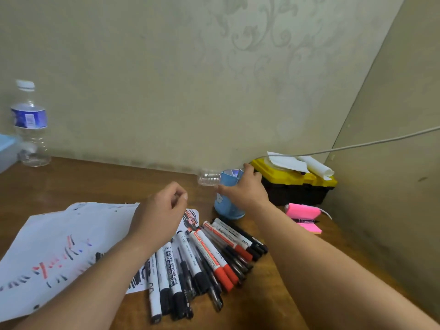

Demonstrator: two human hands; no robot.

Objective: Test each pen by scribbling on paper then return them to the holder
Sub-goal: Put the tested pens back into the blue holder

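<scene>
Several black and red markers and pens lie in a loose heap on the wooden table. To their left is a white paper sheet covered in red, black and blue scribbles. The blue pen holder stands upright behind the pens. My right hand grips the holder near its rim, thumb on the near side. My left hand hovers above the paper's right edge with fingers loosely curled and nothing visible in it. The inside of the holder is mostly hidden.
A small clear bottle lies just left of the holder's rim. A yellow-and-black box with paper on it sits at the back right, pink sticky notes in front of it. A water bottle stands far left. A cable crosses above.
</scene>
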